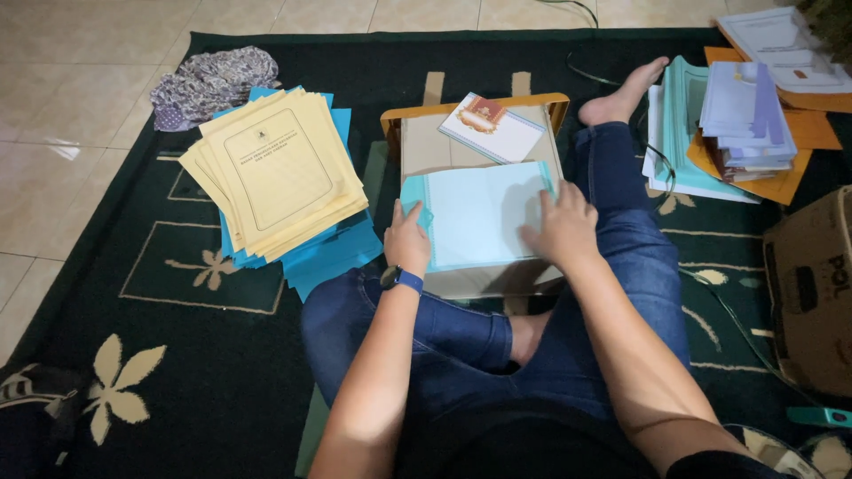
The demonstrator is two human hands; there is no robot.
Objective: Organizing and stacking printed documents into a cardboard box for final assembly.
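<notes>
Pressing flat on a light blue sheet (479,213), both hands work over a low wooden lap desk (417,120) that stands between the person's knees. The left hand (406,238) curls its fingers around the sheet's left edge, thumb beneath, a loose pinch rather than a clamp. The right hand (561,229) lies open, palm down on the sheet's right side, gripping nothing.

As a judgement, the sheet could crease or slide off the desk's near edge, since it overhangs there and the flat palm can push it. The fanned yellow folders (280,173) left of the desk, stacked askew over blue ones, look liable to slump.

On the desk's far part rests a white card (493,129) with a red-and-gold emblem at one corner. Each yellow folder bears a dark rectangular frame and a small crest. Right of the desk lies a mixed pile of papers (741,124), white, pale blue and orange. Farther right and nearer sits a brown cardboard box (812,293) with dark printing.
</notes>
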